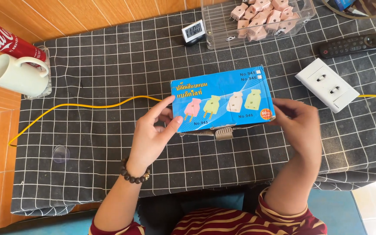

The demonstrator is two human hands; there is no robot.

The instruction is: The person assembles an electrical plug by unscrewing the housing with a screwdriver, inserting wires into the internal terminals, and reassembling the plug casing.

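Holding the blue box (222, 99) clamped between my left hand (153, 132) and right hand (299, 126) — lid closed, contents not yet out, one beige plug (223, 132) beneath.

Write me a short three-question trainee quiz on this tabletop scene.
1. True or false: both hands grip the blue box.
2. Which lies right of the box? A) white mug B) white socket block C) red can
3. What does the clear bin hold?

Key
1. True: left hand and right hand hold its ends.
2. B, the white socket block.
3. Pinkish plug pieces.
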